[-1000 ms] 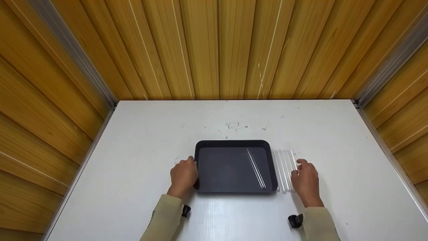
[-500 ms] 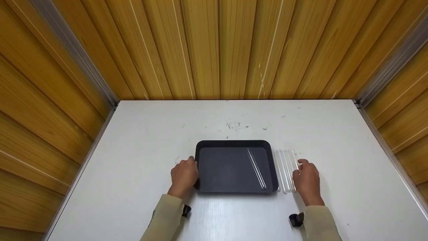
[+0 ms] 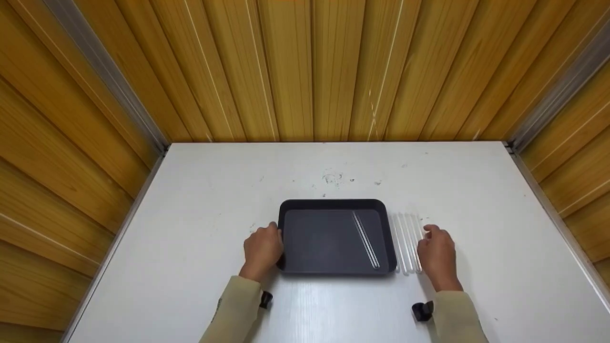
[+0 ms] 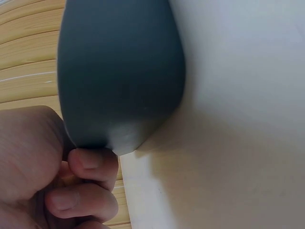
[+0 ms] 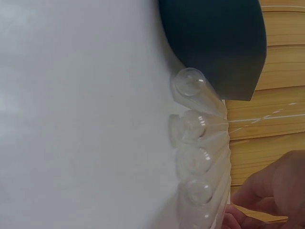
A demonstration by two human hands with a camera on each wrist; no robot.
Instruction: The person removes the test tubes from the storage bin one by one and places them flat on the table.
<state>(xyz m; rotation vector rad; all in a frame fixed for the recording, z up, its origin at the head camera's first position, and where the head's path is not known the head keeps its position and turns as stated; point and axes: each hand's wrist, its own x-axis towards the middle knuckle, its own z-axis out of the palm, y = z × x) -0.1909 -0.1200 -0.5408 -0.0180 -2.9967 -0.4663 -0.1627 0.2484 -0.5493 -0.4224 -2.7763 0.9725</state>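
Observation:
A dark grey rectangular tray [image 3: 329, 243] lies on the table. My left hand [image 3: 262, 250] grips its left wall, with curled fingers [image 4: 90, 164] below the edge in the left wrist view. Inside the tray, towards its right side, a clear test tube [image 3: 367, 240] lies at a slant. Several more clear test tubes [image 3: 405, 243] lie side by side along the tray's right wall, and their rounded ends face the right wrist camera. My right hand [image 3: 437, 255] is at the rightmost tube, thumb and index finger apart; whether the fingertips touch it is hard to tell.
The white table [image 3: 219, 190] carries small dark marks behind the tray. Yellow wood-look panels [image 3: 310, 71] stand at its back and both sides. A black wrist camera [image 3: 421, 312] sits near the right sleeve.
My right hand has shifted very slightly right, and the rightmost test tube now lies closer to parallel with its neighbours. The left hand and tray have stayed put.

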